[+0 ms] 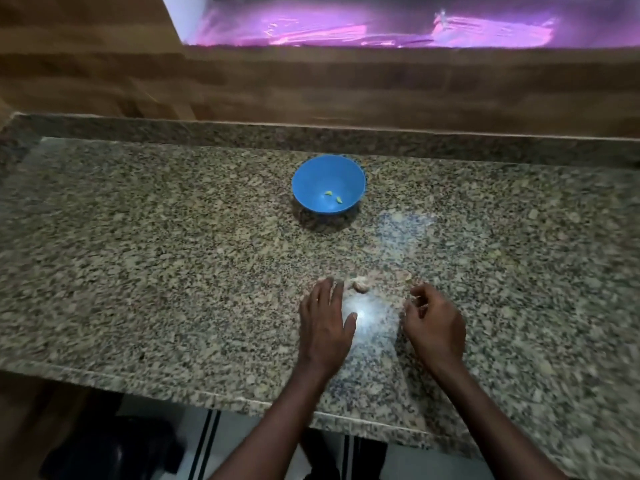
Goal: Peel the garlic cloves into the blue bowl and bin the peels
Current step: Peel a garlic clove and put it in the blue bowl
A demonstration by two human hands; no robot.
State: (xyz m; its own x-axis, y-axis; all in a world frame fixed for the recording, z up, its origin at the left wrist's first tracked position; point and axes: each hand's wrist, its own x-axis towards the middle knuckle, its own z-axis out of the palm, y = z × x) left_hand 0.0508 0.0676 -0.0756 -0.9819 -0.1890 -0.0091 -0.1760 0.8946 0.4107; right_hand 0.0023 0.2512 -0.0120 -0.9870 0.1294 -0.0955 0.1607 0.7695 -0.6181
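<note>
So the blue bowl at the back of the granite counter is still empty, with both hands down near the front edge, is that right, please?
Not quite: the blue bowl is not empty. The head view shows two small yellowish peeled cloves inside it. The rest holds: the left hand and right hand are near the counter's front edge.

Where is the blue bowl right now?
In the head view, the blue bowl stands on the granite counter, near the middle toward the back wall, well beyond both hands, with two small peeled garlic cloves inside.
</note>
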